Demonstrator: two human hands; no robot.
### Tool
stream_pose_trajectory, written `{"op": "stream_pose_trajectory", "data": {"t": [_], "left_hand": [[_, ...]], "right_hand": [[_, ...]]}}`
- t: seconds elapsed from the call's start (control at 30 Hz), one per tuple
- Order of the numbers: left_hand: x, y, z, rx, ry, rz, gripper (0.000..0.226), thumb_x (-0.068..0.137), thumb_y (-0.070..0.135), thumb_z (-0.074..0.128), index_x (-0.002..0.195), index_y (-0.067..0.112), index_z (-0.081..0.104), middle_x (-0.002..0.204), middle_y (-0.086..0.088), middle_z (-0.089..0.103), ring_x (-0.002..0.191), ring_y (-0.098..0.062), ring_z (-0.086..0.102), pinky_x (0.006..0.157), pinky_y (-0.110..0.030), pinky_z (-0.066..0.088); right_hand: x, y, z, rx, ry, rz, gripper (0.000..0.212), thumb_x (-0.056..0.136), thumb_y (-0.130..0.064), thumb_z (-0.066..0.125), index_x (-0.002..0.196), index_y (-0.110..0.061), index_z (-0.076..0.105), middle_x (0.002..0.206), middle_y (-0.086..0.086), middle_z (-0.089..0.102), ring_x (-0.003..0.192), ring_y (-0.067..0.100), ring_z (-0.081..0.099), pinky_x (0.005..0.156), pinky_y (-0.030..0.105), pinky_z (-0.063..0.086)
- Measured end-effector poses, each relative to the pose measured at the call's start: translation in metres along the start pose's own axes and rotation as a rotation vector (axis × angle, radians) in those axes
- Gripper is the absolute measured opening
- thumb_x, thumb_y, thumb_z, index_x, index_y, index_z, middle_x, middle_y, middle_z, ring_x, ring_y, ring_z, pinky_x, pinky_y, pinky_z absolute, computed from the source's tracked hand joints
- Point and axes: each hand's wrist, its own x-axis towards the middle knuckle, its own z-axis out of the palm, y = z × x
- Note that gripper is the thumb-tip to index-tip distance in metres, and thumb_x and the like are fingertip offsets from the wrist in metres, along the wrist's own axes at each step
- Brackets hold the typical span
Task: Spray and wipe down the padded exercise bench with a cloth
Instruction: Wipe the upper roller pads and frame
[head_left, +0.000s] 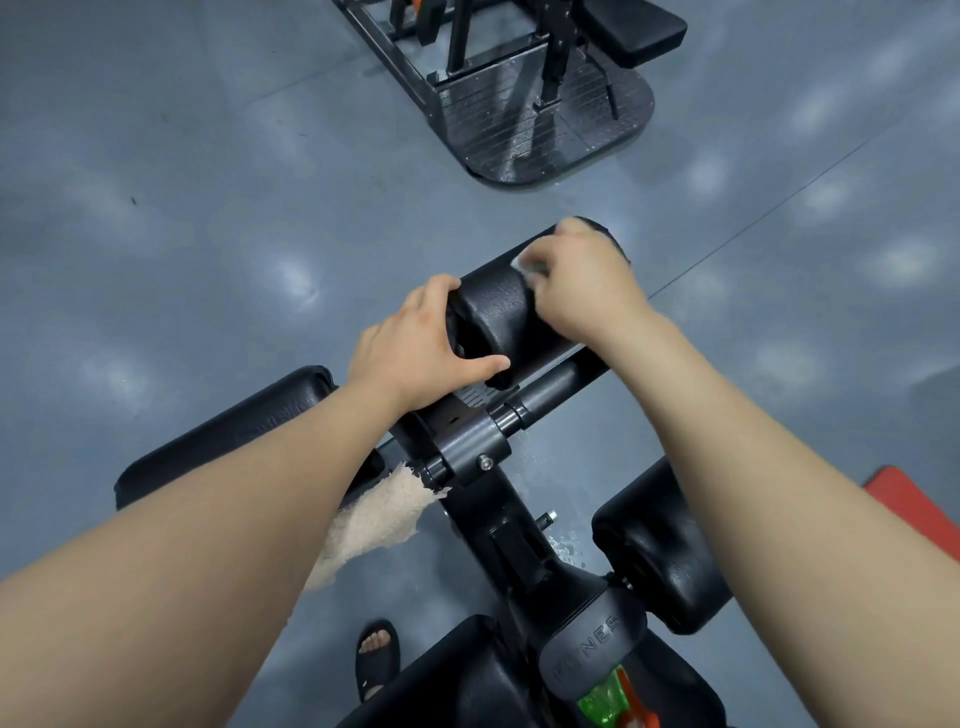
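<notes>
A spray bottle (613, 699) lay nearest on the bench (587, 639), parked within reach. A towel (374, 519) hung by the frame under the left arm. The left hand (415, 353) clasped the end of the roller (498, 312), probably to stop it turning. The right hand (582, 280) pinched a cloth (521, 265) against its top. Open floor (208, 208) lay past its far end; another machine (519, 104) stood well apart.
</notes>
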Motion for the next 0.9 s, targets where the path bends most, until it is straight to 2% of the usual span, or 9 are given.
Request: {"op": "stream_pose_trajectory", "data": {"t": [0.1, 0.13, 0.2, 0.3, 0.37, 0.43, 0.6, 0.8, 0.9], "left_hand": [[-0.001, 0.001, 0.0, 0.003, 0.001, -0.007, 0.095, 0.063, 0.085, 0.068, 0.136, 0.041, 0.027, 0.122, 0.009, 0.06, 0.096, -0.02, 0.061, 0.077, -0.036, 0.04], [-0.001, 0.002, 0.0, -0.002, 0.001, -0.007, 0.094, 0.062, 0.084, 0.069, 0.135, 0.041, 0.027, 0.121, 0.01, 0.06, 0.091, -0.019, 0.06, 0.076, -0.036, 0.04], [-0.001, 0.002, -0.001, -0.006, 0.007, -0.002, 0.096, 0.062, 0.082, 0.072, 0.136, 0.04, 0.027, 0.134, 0.012, 0.053, 0.094, -0.019, 0.06, 0.078, -0.036, 0.041], [-0.001, 0.001, -0.001, 0.006, 0.005, 0.0, 0.105, 0.065, 0.082, 0.071, 0.147, 0.036, 0.025, 0.151, 0.014, 0.04, 0.117, -0.02, 0.06, 0.088, -0.039, 0.043], [-0.002, 0.001, -0.001, 0.011, 0.003, 0.013, 0.106, 0.071, 0.083, 0.065, 0.154, 0.033, 0.022, 0.156, 0.016, 0.032, 0.125, -0.018, 0.056, 0.094, -0.04, 0.042], [-0.002, -0.001, 0.0, -0.004, 0.014, 0.041, 0.097, 0.077, 0.081, 0.061, 0.154, 0.034, 0.026, 0.154, 0.017, 0.031, 0.126, -0.015, 0.053, 0.092, -0.037, 0.039], [-0.003, -0.003, 0.0, -0.063, 0.029, 0.068, 0.077, 0.079, 0.075, 0.064, 0.143, 0.045, 0.033, 0.145, 0.019, 0.035, 0.124, -0.013, 0.05, 0.091, -0.036, 0.037], [-0.002, 0.0, 0.0, -0.052, 0.027, 0.042, 0.079, 0.075, 0.076, 0.065, 0.138, 0.044, 0.03, 0.133, 0.015, 0.053, 0.108, -0.015, 0.058, 0.089, -0.04, 0.044], [-0.002, 0.0, -0.001, -0.031, 0.022, 0.011, 0.092, 0.073, 0.079, 0.065, 0.146, 0.038, 0.026, 0.141, 0.012, 0.05, 0.115, -0.018, 0.059, 0.092, -0.041, 0.046]], "right_hand": [[-0.019, -0.027, 0.007, 0.069, -0.081, -0.195, 0.026, 0.091, -0.017, 0.056, 0.104, -0.027, 0.076, 0.099, 0.003, 0.054, 0.095, 0.033, 0.057, 0.083, 0.04, 0.052], [-0.024, -0.031, 0.008, 0.083, -0.104, -0.24, 0.025, 0.091, -0.016, 0.057, 0.103, -0.027, 0.076, 0.097, 0.002, 0.054, 0.093, 0.033, 0.057, 0.081, 0.04, 0.052], [-0.024, -0.024, 0.006, 0.106, -0.116, -0.249, 0.022, 0.091, -0.016, 0.059, 0.105, -0.026, 0.074, 0.1, 0.002, 0.054, 0.093, 0.032, 0.06, 0.081, 0.04, 0.053], [-0.008, 0.003, -0.002, -0.006, -0.052, -0.129, 0.029, 0.088, -0.01, 0.057, 0.112, -0.022, 0.069, 0.111, 0.009, 0.053, 0.102, 0.035, 0.057, 0.082, 0.038, 0.049], [0.005, 0.026, -0.01, -0.055, 0.021, -0.005, 0.032, 0.088, -0.008, 0.055, 0.114, -0.022, 0.068, 0.115, 0.013, 0.052, 0.105, 0.041, 0.055, 0.087, 0.041, 0.05], [0.016, 0.046, -0.015, -0.064, 0.06, 0.105, 0.031, 0.089, -0.008, 0.057, 0.114, -0.021, 0.069, 0.116, 0.017, 0.052, 0.103, 0.043, 0.056, 0.09, 0.04, 0.05], [0.025, 0.055, -0.017, -0.067, 0.083, 0.248, 0.023, 0.092, -0.009, 0.057, 0.111, -0.017, 0.067, 0.116, 0.018, 0.054, 0.103, 0.044, 0.056, 0.08, 0.033, 0.04], [0.007, 0.012, 0.001, -0.032, 0.06, 0.075, 0.025, 0.091, -0.012, 0.055, 0.11, -0.018, 0.069, 0.114, 0.011, 0.054, 0.102, 0.04, 0.056, 0.081, 0.035, 0.043], [-0.001, -0.008, 0.007, -0.016, 0.009, -0.031, 0.028, 0.091, -0.013, 0.053, 0.113, -0.019, 0.07, 0.111, 0.007, 0.053, 0.101, 0.036, 0.056, 0.077, 0.033, 0.042]]}}
